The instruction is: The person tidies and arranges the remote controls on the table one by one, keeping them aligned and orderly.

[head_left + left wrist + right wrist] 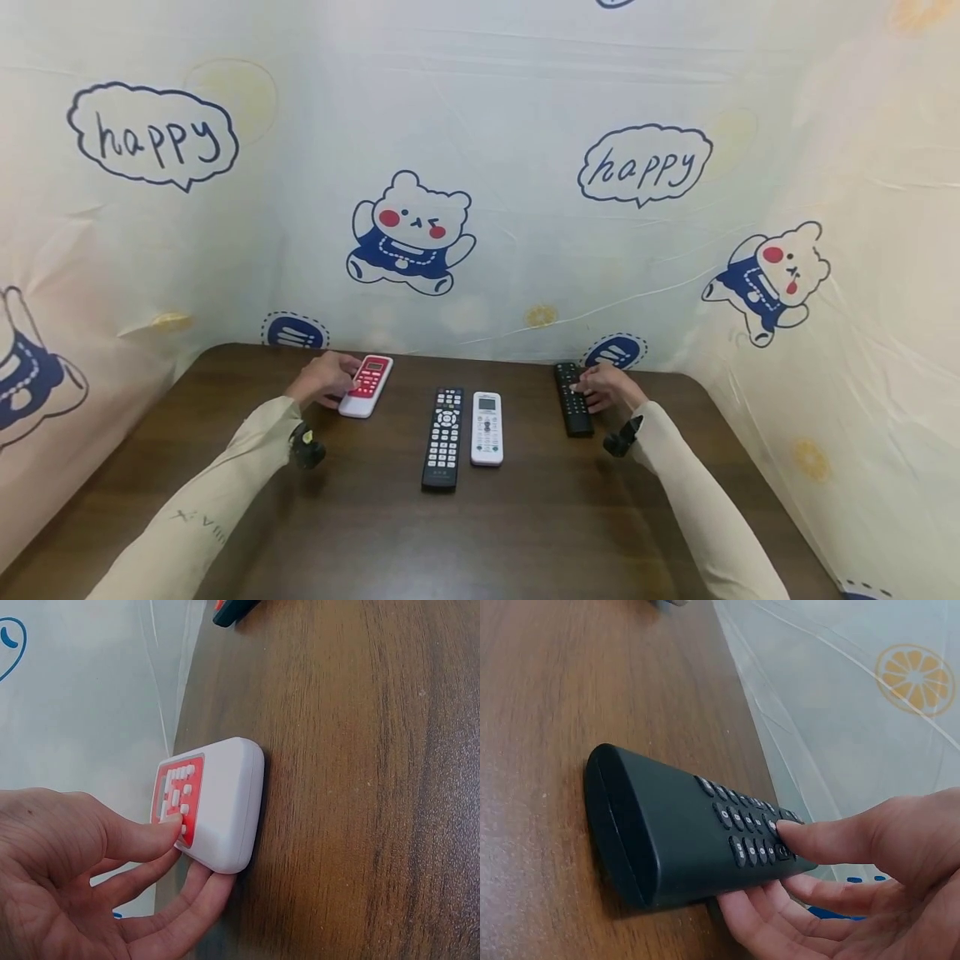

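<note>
My left hand [327,379] pinches a white remote control with a red face [371,379] near the table's back edge. In the left wrist view, its thumb [161,836] lies on the buttons and the other fingers are at the side and lower edge. On the right, my right hand [609,387] grips a slim black remote control [576,417]. The thumb [810,838] rests on its buttons while the fingers reach along and partly under its side. Between the hands lie a longer black remote control [442,442] and a white remote control with a small screen [487,429], both untouched.
The brown wooden table [465,542] carries all the remotes. A pale curtain [525,250] printed with bears and "happy" bubbles hangs behind the table and along both sides. Each wrist wears a dark camera mount [306,448].
</note>
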`<action>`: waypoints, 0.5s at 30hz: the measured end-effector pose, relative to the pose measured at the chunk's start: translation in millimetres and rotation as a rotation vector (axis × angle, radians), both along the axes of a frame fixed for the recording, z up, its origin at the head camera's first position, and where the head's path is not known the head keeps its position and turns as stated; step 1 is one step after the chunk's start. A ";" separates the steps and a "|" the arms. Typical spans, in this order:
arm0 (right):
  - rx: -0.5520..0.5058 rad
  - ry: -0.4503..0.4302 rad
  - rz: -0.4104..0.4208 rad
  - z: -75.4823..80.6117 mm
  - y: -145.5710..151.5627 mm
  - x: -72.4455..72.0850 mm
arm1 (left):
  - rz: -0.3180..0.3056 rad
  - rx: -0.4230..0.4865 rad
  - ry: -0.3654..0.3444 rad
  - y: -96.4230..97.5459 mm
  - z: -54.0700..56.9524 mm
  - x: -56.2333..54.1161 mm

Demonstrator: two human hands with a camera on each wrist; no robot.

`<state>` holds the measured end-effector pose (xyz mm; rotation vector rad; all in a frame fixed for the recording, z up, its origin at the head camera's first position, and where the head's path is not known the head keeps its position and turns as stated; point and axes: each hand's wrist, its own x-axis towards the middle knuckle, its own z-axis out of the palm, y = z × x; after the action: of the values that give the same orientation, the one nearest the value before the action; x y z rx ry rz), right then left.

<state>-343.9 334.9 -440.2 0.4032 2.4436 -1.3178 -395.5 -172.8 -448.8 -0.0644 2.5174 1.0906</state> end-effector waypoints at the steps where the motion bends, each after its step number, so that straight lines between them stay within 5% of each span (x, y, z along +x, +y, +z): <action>1: 0.003 0.006 -0.004 0.0 0.2 -0.3 | 0.004 0.000 -0.001 0.2 -0.1 -0.5; 15: -0.025 -0.005 -0.001 -0.7 1.8 6.6 | -0.003 -0.004 0.011 -1.0 -0.2 0.4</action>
<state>-337.3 336.7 -441.0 0.4007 2.4208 -1.3445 -395.2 -173.8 -449.0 -0.0553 2.5290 1.0873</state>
